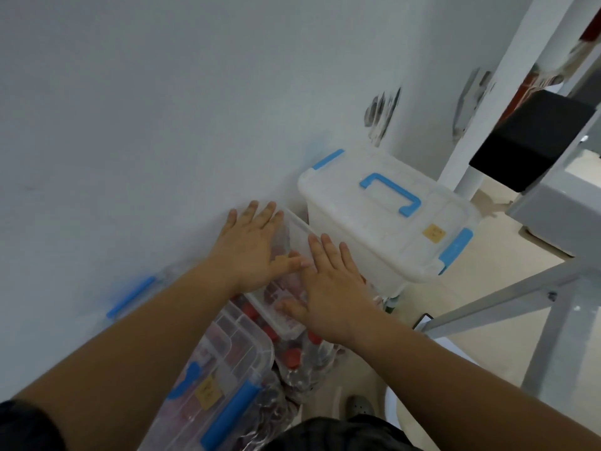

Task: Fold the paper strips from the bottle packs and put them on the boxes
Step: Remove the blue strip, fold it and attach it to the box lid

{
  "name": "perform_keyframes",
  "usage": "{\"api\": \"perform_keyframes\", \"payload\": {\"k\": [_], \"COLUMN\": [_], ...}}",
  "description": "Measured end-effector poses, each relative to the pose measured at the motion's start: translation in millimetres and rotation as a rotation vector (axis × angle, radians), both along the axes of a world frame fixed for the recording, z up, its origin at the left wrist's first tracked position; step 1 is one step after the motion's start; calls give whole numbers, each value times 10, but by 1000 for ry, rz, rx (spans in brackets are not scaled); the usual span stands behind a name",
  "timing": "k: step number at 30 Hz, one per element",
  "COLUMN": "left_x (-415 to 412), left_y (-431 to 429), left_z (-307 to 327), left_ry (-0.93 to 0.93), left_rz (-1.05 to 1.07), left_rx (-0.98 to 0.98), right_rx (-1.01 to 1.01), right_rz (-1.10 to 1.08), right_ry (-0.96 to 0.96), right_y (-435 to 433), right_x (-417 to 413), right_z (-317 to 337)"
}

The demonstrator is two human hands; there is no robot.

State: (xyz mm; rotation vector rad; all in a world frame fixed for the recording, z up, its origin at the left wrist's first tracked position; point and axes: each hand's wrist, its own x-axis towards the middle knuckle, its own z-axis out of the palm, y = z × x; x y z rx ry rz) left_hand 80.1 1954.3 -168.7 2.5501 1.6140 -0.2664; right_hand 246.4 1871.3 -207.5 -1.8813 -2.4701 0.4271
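Both hands lie flat, fingers straight, on a small clear plastic box (294, 229) by the white wall. My left hand (252, 249) rests on its far left side, my right hand (331, 288) on its near right side. The small box sits on shrink-wrapped packs of red-capped bottles (292, 356). No paper strip shows under or between my hands. A large white lidded box (383, 219) with a blue handle and blue clips stands just right of the small box. A clear lidded box (224, 369) with blue clips lies at the lower left, red items showing through it.
The white wall (146, 125) closes off the left. Grey metal frame legs (507, 297) and a white post (507, 92) stand at the right, with a black block (533, 138) above them. A yellow label (434, 232) is on the white box. My shoe (359, 406) is on the beige floor.
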Motion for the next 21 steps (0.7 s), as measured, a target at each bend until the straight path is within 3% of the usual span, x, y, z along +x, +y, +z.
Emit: {"api": "perform_keyframes", "payload": {"k": [5,10,15,21], "left_x": [-371,-893,-1362,-1974], "left_y": [-444,-1089,-1806,-2576], "left_z": [254,404,318,101], "left_ry": [-78,-81,3,-27], "left_rz": [161,439,661,859], "left_rx": [87,168,145,144], "right_rx": [69,34,52,46], "right_rz": [47,241,450,636], "right_ry": [167,227,187,110], "right_y": [69,226,119,-386], "right_x": [-25,-322,-915,-1706], "right_z": [114,391,590,611]}}
